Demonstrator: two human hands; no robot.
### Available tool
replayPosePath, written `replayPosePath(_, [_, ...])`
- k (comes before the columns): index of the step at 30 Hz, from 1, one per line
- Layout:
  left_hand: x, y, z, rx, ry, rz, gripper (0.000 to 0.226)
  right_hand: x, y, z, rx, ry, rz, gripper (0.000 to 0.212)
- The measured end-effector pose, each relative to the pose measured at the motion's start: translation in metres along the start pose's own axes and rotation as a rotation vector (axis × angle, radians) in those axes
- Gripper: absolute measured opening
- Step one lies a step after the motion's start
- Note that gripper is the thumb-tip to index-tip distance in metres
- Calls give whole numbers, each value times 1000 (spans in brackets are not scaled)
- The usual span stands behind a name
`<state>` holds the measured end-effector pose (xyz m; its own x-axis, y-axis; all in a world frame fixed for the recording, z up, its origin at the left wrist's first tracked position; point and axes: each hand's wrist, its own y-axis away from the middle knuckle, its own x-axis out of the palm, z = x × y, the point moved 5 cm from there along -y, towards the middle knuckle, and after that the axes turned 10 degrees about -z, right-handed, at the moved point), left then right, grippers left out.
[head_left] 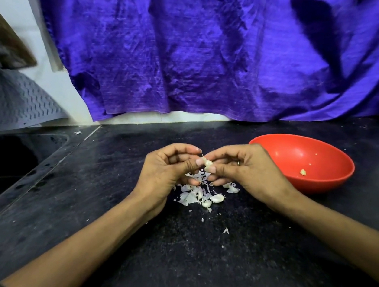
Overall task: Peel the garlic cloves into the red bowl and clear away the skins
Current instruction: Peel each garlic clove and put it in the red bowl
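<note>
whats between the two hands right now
A garlic clove, pinched from both sides by the left hand and right hand, above the skins; the head view shows it.

Left hand [163,171] and right hand [240,167]: meeting above a black counter [151,258], both pinching 1 garlic clove [208,163] between thumbs and fingertips. Skins [192,195]: lying in a loose white pile on the counter beneath the hands, with 2 cloves [213,199] sitting at its near edge and stray flakes scattering toward the viewer. Red bowl [322,180]: sitting just right of the right hand, holding a few small pale bits. Purple cloth [218,42]: hanging behind. Sink [4,164]: lying at far left.
</note>
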<state>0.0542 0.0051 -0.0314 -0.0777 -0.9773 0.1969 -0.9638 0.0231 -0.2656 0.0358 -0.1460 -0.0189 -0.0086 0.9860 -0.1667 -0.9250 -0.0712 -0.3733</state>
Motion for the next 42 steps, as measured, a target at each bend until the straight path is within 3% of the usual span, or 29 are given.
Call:
replayPosePath(6, [2,0,1,-42,47,20,52,3,2,-3,50,-83,0,22])
replayPosePath(17, [8,2,4,-24,43,84,33,5,6,1,23,-87,-29,15])
replayPosePath(36, [7,6,-6,273,-245,-7,38,1,9,5,-131,146,-120,19])
replayPosePath(42, [4,7,-9,332,-269,-43,33,-2,3,0,-86,110,-115,18])
